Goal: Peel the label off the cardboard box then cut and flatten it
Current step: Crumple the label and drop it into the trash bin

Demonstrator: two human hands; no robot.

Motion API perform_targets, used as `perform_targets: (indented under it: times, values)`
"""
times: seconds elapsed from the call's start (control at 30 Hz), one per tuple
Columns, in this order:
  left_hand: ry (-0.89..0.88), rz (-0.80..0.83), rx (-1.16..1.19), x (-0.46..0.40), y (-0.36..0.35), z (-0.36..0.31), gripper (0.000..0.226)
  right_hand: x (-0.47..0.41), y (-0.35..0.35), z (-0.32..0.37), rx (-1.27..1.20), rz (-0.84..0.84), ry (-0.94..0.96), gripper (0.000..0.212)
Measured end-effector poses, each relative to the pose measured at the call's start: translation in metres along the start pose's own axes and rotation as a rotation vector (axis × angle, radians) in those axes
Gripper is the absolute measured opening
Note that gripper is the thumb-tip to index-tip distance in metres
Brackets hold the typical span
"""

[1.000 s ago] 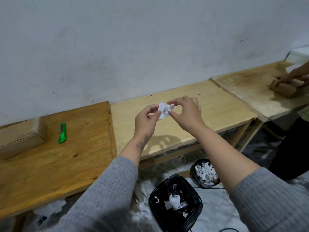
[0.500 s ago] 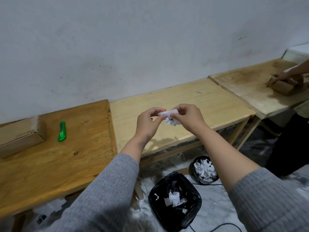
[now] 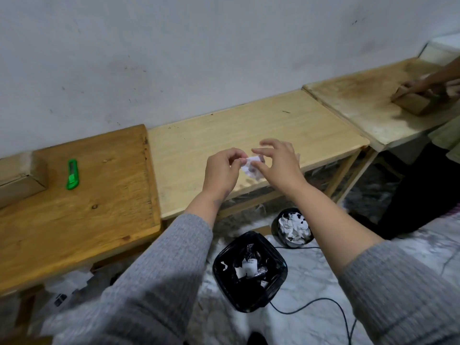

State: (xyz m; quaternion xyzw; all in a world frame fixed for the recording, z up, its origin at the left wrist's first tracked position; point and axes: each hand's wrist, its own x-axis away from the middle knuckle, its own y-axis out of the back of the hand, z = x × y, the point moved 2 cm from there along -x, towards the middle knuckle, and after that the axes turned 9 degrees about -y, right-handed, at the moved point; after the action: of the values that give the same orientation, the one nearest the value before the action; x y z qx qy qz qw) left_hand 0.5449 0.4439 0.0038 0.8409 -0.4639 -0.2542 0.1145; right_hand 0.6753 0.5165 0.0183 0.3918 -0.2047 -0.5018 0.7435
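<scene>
A long wooden counter (image 3: 87,210) runs along a white wall (image 3: 199,46), made of tables pushed side by side. On the far left of the counter sits the cardboard box (image 3: 21,179), lying flat and closed, well apart from the hands. Near the box, a green cutter (image 3: 72,174) lies on the wood. On the floor below stands a black bin (image 3: 250,271) with a bag in it and white scraps inside. Just behind it is a smaller round bin (image 3: 293,227) full of torn white paper. A thin black cord (image 3: 323,301) curls over the floor. At the far right, another person's hand (image 3: 418,85) rests on a second brown box (image 3: 414,102). In the middle, two arms in grey sleeves reach out over the counter edge. The left hand (image 3: 221,170) has its fingers curled and pinches a crumpled white label scrap (image 3: 251,166) at its left end. The right hand (image 3: 278,161) has its fingers spread and loose, and its thumb and a fingertip touch the right side of the scrap. The scrap is up in the air between the two hands, above the light table.
</scene>
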Motion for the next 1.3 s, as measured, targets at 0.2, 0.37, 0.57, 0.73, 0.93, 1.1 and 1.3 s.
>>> perform_targets:
  times: [0.2, 0.37, 0.57, 0.73, 0.93, 1.1, 1.3]
  values:
    - [-0.005, 0.017, -0.002, 0.007, -0.009, 0.000, 0.018, -0.005, 0.008, -0.007, -0.066, 0.097, 0.024, 0.017]
    - [-0.020, 0.055, 0.017, 0.011, -0.014, -0.001, 0.014, -0.002, 0.008, -0.007, -0.172, 0.220, -0.033, 0.020]
    - [0.021, 0.103, -0.006, 0.013, -0.014, 0.008, 0.010, -0.003, 0.004, -0.008, -0.167, 0.240, -0.062, 0.012]
    - [0.044, 0.081, -0.024, 0.015, -0.011, 0.012, 0.012, -0.004, 0.003, -0.008, -0.160, 0.256, -0.071, 0.003]
    - [0.046, 0.020, -0.043, 0.018, -0.015, 0.014, 0.015, -0.004, -0.010, -0.006, -0.103, 0.211, -0.037, 0.006]
    - [0.248, -0.047, -0.048, 0.007, -0.022, 0.009, 0.018, 0.004, -0.020, 0.001, -0.001, 0.019, 0.093, 0.013]
    - [0.588, -0.014, 0.114, 0.011, -0.041, 0.028, 0.021, 0.016, -0.035, -0.016, 0.048, -0.081, 0.137, 0.012]
